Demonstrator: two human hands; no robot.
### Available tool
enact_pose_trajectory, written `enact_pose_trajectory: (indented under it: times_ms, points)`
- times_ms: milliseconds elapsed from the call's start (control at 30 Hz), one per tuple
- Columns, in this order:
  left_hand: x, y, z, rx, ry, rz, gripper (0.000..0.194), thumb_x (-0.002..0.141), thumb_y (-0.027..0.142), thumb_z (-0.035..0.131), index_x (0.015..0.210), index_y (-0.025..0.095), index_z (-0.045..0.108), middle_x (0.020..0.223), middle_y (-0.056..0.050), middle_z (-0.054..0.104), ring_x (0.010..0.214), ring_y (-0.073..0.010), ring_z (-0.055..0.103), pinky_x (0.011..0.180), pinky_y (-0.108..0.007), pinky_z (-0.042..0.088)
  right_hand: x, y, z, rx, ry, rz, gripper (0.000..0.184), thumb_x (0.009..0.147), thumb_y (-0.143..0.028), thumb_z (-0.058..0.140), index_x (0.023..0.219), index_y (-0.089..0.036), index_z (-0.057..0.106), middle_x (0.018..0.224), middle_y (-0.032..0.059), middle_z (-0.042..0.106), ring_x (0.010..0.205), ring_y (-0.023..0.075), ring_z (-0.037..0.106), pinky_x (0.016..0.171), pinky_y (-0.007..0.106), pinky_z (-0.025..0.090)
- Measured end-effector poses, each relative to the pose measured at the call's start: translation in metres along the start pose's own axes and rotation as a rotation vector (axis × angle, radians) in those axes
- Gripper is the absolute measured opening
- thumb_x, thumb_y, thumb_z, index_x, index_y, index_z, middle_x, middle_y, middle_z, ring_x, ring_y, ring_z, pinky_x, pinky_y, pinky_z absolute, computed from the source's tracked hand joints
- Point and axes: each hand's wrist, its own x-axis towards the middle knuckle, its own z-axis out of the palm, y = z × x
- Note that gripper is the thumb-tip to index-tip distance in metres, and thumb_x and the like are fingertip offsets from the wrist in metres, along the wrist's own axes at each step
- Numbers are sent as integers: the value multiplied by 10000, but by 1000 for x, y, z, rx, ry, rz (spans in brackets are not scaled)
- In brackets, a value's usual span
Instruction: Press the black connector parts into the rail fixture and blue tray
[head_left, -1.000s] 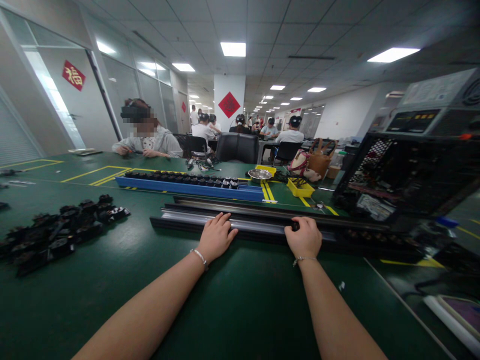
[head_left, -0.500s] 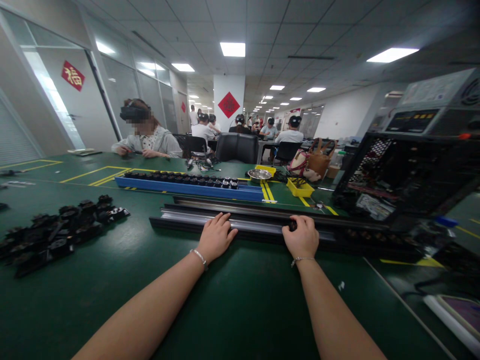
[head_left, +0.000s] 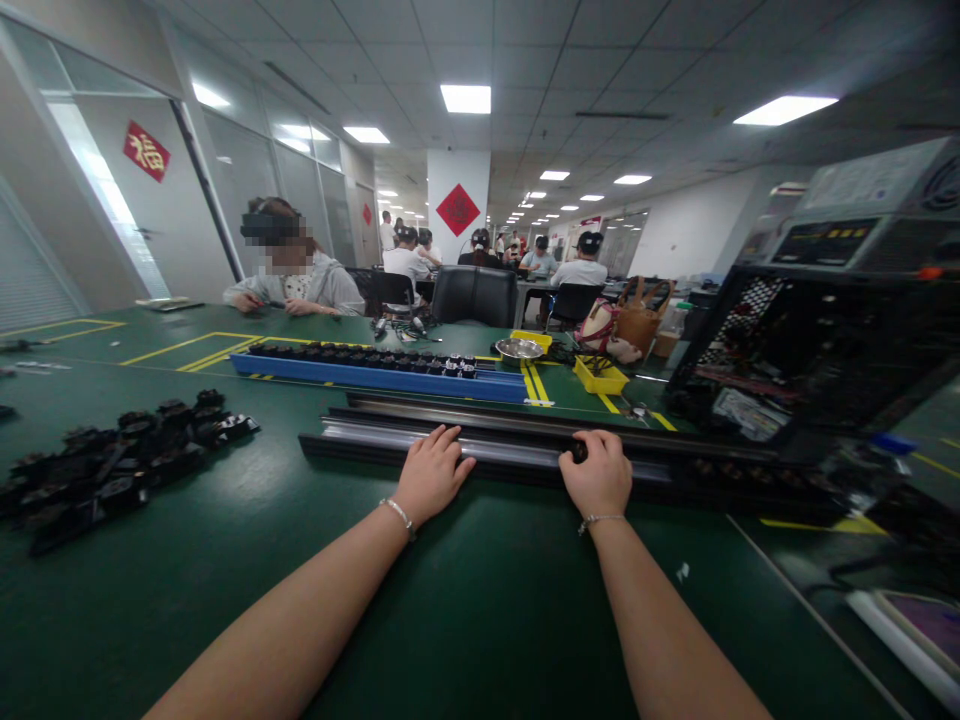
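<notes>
A long black channel rail with a shiny inner groove lies crosswise on the green table. My left hand rests over its near wall, fingers stretched and somewhat spread, with nothing visible in them. Further right along the same rail, my right hand is curled round a small round black part at the groove; most of that part is hidden by the fingers. Several dark parts sit in a row toward the rail's dim right end. Just behind runs a second dark rail.
Loose black parts are heaped at the left. Beyond the rails stand a blue rail lined with black parts, a metal bowl and a yellow bin. An opened computer case stands right. Someone sits across the table.
My right hand has slid slightly left along the rail, with the small black part in its fingers. The left hand stays where it was.
</notes>
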Motion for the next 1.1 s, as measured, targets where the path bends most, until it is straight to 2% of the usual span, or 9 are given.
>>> enact_pose_trajectory:
  times_ms: [567, 1100]
  points:
    - [1, 0, 1, -13, 5, 0, 376, 899, 452, 334, 944, 222, 628, 1341, -36, 498, 1262, -237, 394, 960, -414, 383, -2, -3, 2, 35, 31, -80, 219, 684, -228, 531, 873, -195, 637, 967, 64, 571, 866, 214, 554, 776, 368, 411]
    - [1, -1, 1, -22, 13, 1, 364, 896, 448, 339, 926, 230, 629, 1333, -35, 506, 1259, -236, 401, 958, -423, 391, -3, -11, 1, 40, 4, -116, 202, 702, -230, 531, 869, -189, 635, 965, 63, 577, 885, 208, 559, 788, 354, 411]
